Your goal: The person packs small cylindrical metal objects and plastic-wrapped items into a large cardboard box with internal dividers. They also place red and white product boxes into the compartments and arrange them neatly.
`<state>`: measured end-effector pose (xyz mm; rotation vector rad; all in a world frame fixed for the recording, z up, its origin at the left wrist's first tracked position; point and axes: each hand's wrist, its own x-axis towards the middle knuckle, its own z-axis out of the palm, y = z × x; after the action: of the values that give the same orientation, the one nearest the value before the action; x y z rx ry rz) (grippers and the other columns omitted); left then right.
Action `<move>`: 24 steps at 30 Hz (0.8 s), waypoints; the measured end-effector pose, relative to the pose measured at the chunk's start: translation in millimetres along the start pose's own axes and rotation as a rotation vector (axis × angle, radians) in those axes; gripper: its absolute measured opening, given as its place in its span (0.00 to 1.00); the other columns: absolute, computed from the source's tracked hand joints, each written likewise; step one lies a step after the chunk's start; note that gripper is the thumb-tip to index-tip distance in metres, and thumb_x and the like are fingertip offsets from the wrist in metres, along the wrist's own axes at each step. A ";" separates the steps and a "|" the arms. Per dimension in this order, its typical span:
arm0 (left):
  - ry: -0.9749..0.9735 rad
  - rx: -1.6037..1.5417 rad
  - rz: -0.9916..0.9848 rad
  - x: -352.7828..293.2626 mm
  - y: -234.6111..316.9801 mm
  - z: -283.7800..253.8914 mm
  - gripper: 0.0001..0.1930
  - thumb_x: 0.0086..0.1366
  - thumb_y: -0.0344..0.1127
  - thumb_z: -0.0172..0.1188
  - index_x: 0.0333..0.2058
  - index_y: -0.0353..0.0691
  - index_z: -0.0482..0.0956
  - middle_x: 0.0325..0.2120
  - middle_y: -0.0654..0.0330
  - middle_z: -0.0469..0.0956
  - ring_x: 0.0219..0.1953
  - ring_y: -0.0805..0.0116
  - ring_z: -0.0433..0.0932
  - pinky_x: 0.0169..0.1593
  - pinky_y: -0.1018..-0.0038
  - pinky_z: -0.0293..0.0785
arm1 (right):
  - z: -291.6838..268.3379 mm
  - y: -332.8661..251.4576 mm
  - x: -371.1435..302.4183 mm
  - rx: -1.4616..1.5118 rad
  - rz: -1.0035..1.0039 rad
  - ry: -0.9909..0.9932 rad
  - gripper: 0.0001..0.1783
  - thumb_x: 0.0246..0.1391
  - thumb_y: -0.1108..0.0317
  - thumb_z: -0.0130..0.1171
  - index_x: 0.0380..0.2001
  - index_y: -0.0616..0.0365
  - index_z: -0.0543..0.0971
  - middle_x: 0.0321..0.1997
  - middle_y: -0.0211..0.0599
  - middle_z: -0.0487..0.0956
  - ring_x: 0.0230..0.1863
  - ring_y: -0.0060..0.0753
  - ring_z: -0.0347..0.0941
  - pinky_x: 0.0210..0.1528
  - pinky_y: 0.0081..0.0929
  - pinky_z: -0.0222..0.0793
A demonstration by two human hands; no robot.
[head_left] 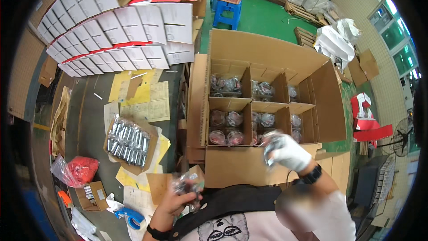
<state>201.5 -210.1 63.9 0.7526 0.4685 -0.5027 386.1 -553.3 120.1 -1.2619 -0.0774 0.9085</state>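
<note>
My right hand [292, 154], in a white glove, is closed round a clear-plastic-wrapped item [272, 146] over the near edge of a large open carton [263, 44]. Motion blur hides what kind of item it is. Dividers split the carton into compartments holding several clear-wrapped round pieces [235, 137], some with red and silvery parts. Down at the lower left, close to my body, my bare left hand [176, 201] grips another item in crinkled clear plastic [182, 183], dark inside. Just beside that hand stands an open cardboard flap [159, 187].
Left of the carton, a dark table [91, 120] bears a small box of silvery wrapped cylinders [129, 145], yellow papers [151, 102], a red bag [82, 169] and a blue tape dispenser [129, 216]. White folded cartons [125, 24] stand behind. Blue stools [228, 11] are beyond.
</note>
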 end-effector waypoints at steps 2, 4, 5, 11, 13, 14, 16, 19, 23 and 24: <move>-0.007 0.112 -0.109 39.2 6.5 50.3 0.23 0.57 0.25 0.64 0.50 0.38 0.68 0.38 0.51 0.75 0.36 0.60 0.79 0.34 0.64 0.81 | -38.5 14.8 -41.9 0.314 -0.140 0.349 0.27 0.46 0.67 0.70 0.48 0.56 0.71 0.38 0.32 0.77 0.36 0.29 0.77 0.38 0.26 0.75; -0.039 0.130 -0.190 79.8 11.9 84.9 0.21 0.58 0.24 0.63 0.50 0.36 0.68 0.36 0.54 0.76 0.35 0.62 0.79 0.34 0.65 0.81 | -63.0 18.2 -70.6 0.391 -0.292 0.573 0.25 0.48 0.67 0.69 0.49 0.55 0.70 0.38 0.31 0.77 0.36 0.28 0.76 0.38 0.25 0.74; -0.071 0.140 -0.242 106.6 10.9 99.7 0.20 0.58 0.23 0.63 0.49 0.36 0.69 0.35 0.56 0.76 0.35 0.63 0.79 0.35 0.65 0.81 | -77.8 22.6 -86.5 0.406 -0.371 0.663 0.25 0.48 0.67 0.68 0.49 0.54 0.70 0.38 0.31 0.77 0.37 0.28 0.76 0.38 0.24 0.73; 0.571 0.626 0.135 258.1 14.1 109.1 0.13 0.52 0.22 0.64 0.38 0.37 0.75 0.28 0.59 0.78 0.32 0.65 0.79 0.27 0.67 0.79 | -133.9 1.9 -62.3 0.531 -0.419 0.464 0.27 0.44 0.70 0.70 0.47 0.54 0.70 0.37 0.34 0.77 0.37 0.32 0.77 0.40 0.28 0.76; 0.721 1.128 0.168 282.8 12.2 59.5 0.15 0.48 0.25 0.68 0.37 0.36 0.76 0.28 0.58 0.79 0.29 0.65 0.79 0.28 0.66 0.77 | -151.3 -4.7 -42.1 0.559 -0.342 0.390 0.26 0.45 0.73 0.69 0.47 0.55 0.70 0.37 0.35 0.78 0.38 0.33 0.77 0.39 0.28 0.76; 0.681 1.136 0.038 284.1 25.1 76.3 0.17 0.47 0.25 0.69 0.37 0.37 0.76 0.28 0.58 0.79 0.30 0.65 0.79 0.28 0.66 0.77 | -159.9 -10.5 -37.3 0.513 -0.320 0.466 0.24 0.45 0.76 0.66 0.47 0.55 0.70 0.38 0.36 0.78 0.39 0.33 0.78 0.39 0.28 0.76; 0.661 1.119 -0.119 274.2 53.1 119.8 0.20 0.46 0.24 0.70 0.39 0.38 0.75 0.29 0.58 0.79 0.31 0.66 0.79 0.29 0.67 0.78 | -179.1 -17.8 -36.3 0.470 -0.301 0.517 0.24 0.45 0.76 0.66 0.47 0.56 0.70 0.38 0.37 0.78 0.38 0.32 0.78 0.40 0.29 0.76; 0.785 1.294 -0.068 296.8 52.6 103.5 0.25 0.44 0.29 0.72 0.43 0.38 0.75 0.32 0.53 0.80 0.34 0.57 0.81 0.37 0.63 0.78 | -202.8 -23.1 -29.9 0.462 -0.307 0.543 0.22 0.48 0.77 0.63 0.47 0.57 0.70 0.38 0.38 0.78 0.38 0.32 0.78 0.41 0.29 0.76; 1.006 1.615 0.066 361.0 10.3 65.3 0.28 0.45 0.33 0.70 0.47 0.39 0.74 0.38 0.43 0.79 0.44 0.45 0.78 0.47 0.57 0.74 | -220.0 -18.3 -11.6 0.488 -0.312 0.629 0.21 0.50 0.79 0.61 0.47 0.58 0.70 0.38 0.36 0.78 0.37 0.30 0.77 0.41 0.27 0.76; 1.010 1.560 0.078 372.8 -3.4 46.2 0.28 0.45 0.33 0.70 0.47 0.39 0.74 0.38 0.43 0.79 0.44 0.45 0.78 0.47 0.57 0.74 | -222.1 -15.1 -10.5 0.482 -0.319 0.645 0.21 0.49 0.79 0.61 0.48 0.58 0.70 0.38 0.36 0.78 0.37 0.30 0.77 0.41 0.27 0.76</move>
<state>501.8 -342.6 -118.9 2.5701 0.9566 -0.3051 502.0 -733.8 59.4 -0.9953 0.4171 0.1939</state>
